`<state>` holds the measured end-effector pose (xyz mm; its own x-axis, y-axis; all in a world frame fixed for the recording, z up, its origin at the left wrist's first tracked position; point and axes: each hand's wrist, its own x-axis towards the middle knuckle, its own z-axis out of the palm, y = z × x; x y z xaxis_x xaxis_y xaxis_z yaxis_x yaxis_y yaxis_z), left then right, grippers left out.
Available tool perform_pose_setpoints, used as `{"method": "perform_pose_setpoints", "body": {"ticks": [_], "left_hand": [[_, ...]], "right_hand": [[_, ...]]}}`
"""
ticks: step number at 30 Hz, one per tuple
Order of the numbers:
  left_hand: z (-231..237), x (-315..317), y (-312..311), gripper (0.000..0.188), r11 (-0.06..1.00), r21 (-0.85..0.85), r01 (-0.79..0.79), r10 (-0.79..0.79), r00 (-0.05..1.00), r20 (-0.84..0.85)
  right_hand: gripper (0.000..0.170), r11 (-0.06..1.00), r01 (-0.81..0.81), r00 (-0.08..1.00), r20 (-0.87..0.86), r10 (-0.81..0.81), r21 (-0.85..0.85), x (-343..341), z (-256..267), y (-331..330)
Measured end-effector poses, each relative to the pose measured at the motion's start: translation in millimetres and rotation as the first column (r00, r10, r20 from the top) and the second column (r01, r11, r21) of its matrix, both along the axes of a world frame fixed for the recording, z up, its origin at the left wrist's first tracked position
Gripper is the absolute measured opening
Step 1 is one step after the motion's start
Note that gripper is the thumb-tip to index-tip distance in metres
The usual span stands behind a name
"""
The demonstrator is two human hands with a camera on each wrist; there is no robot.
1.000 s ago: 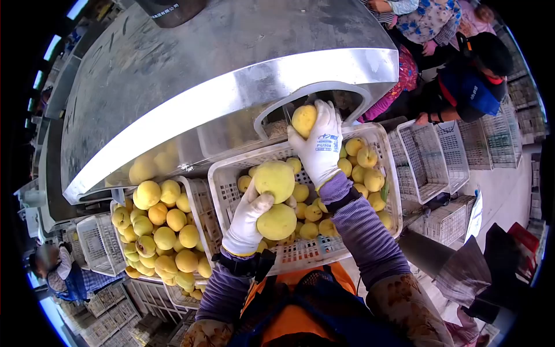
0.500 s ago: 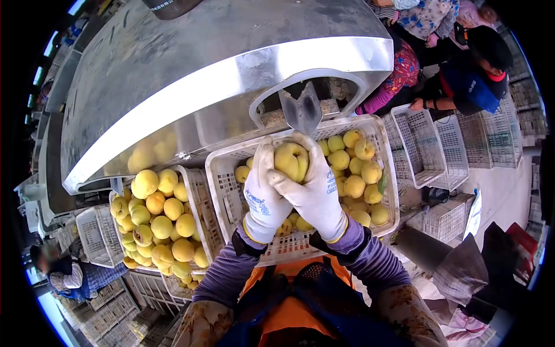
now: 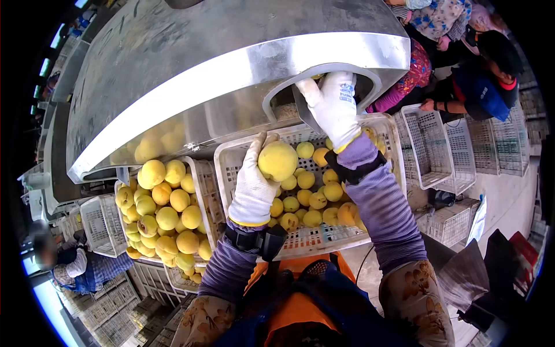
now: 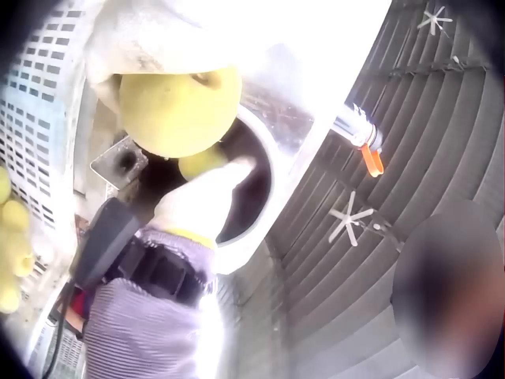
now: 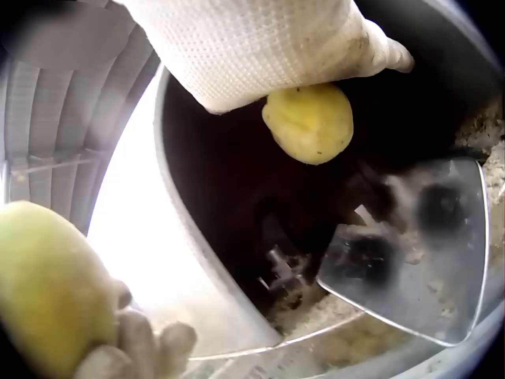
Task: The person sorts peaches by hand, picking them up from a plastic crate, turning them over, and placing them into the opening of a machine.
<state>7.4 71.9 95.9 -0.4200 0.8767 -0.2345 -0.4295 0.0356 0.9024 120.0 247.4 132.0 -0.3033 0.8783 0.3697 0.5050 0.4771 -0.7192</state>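
The work seems to me only partly done, and two peaches are being handled now. The left hand (image 3: 252, 188) grasps one large yellow peach (image 3: 278, 161), holding it above the near crate (image 3: 306, 243), close to the wall of the machine (image 3: 202, 75). The right hand (image 3: 337, 110) reaches inside the opening (image 5: 237, 174) of this machine; a second peach (image 5: 312, 126) is there, just under the glove and seemingly touching it, but I cannot tell if the fingers hold it or have released it. A plate (image 5: 410, 260) sits at the lower side of the opening, apart from that peach. In the near crate many peaches lie loose, yet part of its bottom with the holes shows, so I judge that it has room for more. The left crate (image 3: 203, 179) is heaped with peaches, so that one appears to be the finished portion, though this is only my guess. What remains, as I understand it, is to finish with the two peaches at the hands and then the others. Whether peaches go into the opening or come out of it, I cannot say.
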Motion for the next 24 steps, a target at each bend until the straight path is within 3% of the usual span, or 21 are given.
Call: {"method": "perform_pose_setpoints", "body": {"ticks": [1, 3, 5, 6, 7, 9, 10, 14, 17, 19, 21, 24], "left_hand": [[2.8, -0.2, 5.8, 0.05, 0.999, -0.019, -0.03, 0.032, 0.984, 0.173], [10.9, 2.5, 12.8, 0.05, 0.999, 0.029, -0.017, 0.007, 0.945, 0.328], [26.7, 7.8, 8.5, 0.047, 0.986, 0.133, 0.103, -0.137, 0.952, 0.275], [12.8, 12.7, 1.9, 0.05, 0.989, 0.061, 0.135, -0.135, 0.991, -0.007], [24.2, 18.8, -1.9, 0.053, 0.99, 0.065, 0.125, -0.139, 0.951, 0.276], [50.0, 31.4, -6.8, 0.054, 0.972, 0.134, 0.192, -0.23, 0.887, 0.401], [53.9, 32.8, -5.6, 0.059, 0.97, 0.143, 0.195, -0.24, 0.851, 0.467], [58.8, 33.5, 10.8, 0.076, 0.922, 0.258, 0.287, -0.363, 0.873, 0.327], [53.2, 46.3, 21.1, 0.08, 0.96, 0.243, 0.14, -0.206, 0.939, 0.275], [39.7, 48.2, 21.3, 0.084, 0.959, 0.245, 0.143, -0.179, 0.975, 0.132], [30.5, 48.6, 12.0, 0.09, 0.981, 0.164, 0.107, -0.121, 0.989, 0.081], [12.5, 53.4, 2.2, 0.093, 0.995, 0.05, 0.088, -0.09, 0.995, 0.046]], "right_hand": [[0.071, 1.0, -0.01, 0.981, -0.196, 0.013, 0.018, 8.5, 12.5, -21.2], [0.072, 0.97, -0.176, 0.945, -0.304, 0.119, -0.168, 20.1, 2.7, -76.9], [0.074, 0.819, -0.349, 0.915, -0.352, 0.195, -0.455, 31.0, 5.2, -117.4], [0.076, 0.923, -0.278, 0.946, -0.242, 0.216, -0.265, 36.3, 10.4, -123.5], [0.077, 0.956, -0.275, 0.944, -0.217, 0.248, -0.1, 38.5, 7.1, -120.5], [0.08, 0.94, -0.257, 0.942, -0.158, 0.296, 0.226, 39.2, -0.5, -116.6], [0.088, 0.954, -0.205, 0.957, -0.158, 0.242, 0.221, 43.6, 4.1, -121.2], [0.089, 0.995, -0.086, 0.987, -0.133, 0.092, 0.054, 45.2, 8.7, -115.5], [0.085, 0.997, -0.023, 0.982, -0.188, 0.008, -0.077, 32.0, 0.1, -91.8], [0.077, 0.99, 0.073, 0.997, -0.019, -0.072, 0.122, 19.2, -24.3, -61.8], [0.076, 0.988, 0.073, 0.994, 0.076, -0.083, 0.133, 10.6, -59.7, -33.5], [0.071, 0.965, 0.114, 0.982, 0.119, -0.145, 0.238, -2.6, -67.9, -5.5]]}}
